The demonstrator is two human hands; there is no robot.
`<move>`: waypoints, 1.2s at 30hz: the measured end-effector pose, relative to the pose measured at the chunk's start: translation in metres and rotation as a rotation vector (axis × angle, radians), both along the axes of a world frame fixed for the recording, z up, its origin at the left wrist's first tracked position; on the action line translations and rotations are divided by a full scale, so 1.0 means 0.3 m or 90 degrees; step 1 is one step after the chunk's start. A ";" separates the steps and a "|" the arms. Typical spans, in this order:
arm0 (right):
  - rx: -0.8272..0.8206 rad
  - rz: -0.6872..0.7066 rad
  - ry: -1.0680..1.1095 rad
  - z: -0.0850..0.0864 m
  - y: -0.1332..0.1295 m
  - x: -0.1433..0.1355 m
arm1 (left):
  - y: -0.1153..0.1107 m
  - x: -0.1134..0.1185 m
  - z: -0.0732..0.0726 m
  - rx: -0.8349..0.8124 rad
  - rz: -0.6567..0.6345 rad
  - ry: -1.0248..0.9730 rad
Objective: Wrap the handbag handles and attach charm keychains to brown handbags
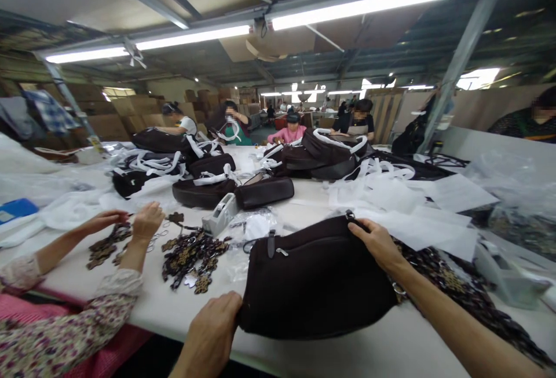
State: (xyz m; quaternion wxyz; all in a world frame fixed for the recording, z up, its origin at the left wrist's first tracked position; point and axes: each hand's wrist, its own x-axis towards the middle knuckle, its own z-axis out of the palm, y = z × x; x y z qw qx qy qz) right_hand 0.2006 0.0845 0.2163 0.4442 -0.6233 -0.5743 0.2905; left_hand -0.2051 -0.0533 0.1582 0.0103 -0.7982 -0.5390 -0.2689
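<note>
A dark brown handbag (317, 285) is held up over the near edge of the white table, its zipped top tilted away from me. My left hand (212, 331) grips its lower left corner, fingers closed around the edge. At the upper right corner, my right hand (376, 245) is closed on the bag, with the thumb near a small strap loop. A short dark tab (271, 245) and a silver zip pull (282, 252) show near the bag's top left. The bag's underside is hidden.
A co-worker's hands (147, 221) handle flower-shaped charms (102, 250) at left. More charms on chains (193, 256) lie beside a grey tape dispenser (221, 214). Dark bags (321, 155) with white-wrapped handles are piled behind; white tissue sheets (434, 224) and chains (464, 291) lie at right.
</note>
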 end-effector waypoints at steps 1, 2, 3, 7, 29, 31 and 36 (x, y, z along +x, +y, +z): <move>-0.036 0.027 0.001 -0.029 -0.001 0.002 | -0.025 -0.018 -0.012 -0.020 -0.006 0.048; -0.067 0.057 -0.012 -0.053 -0.005 0.001 | -0.047 -0.032 -0.028 -0.041 -0.005 0.080; -0.087 0.079 -0.046 -0.068 -0.011 -0.004 | -0.066 -0.044 -0.044 -0.056 -0.003 0.097; 0.024 0.074 -0.261 -0.023 -0.088 -0.068 | -0.111 -0.040 -0.072 -0.079 0.008 0.053; 0.067 -0.010 0.243 0.425 -0.326 -0.148 | -0.017 0.332 0.040 -0.020 0.032 -0.589; 0.092 -0.069 0.420 0.457 -0.324 -0.149 | -0.012 0.345 0.019 -0.114 0.025 -0.676; 0.063 -0.125 0.675 0.334 -0.329 -0.183 | 0.021 0.334 0.021 -0.408 0.025 -0.944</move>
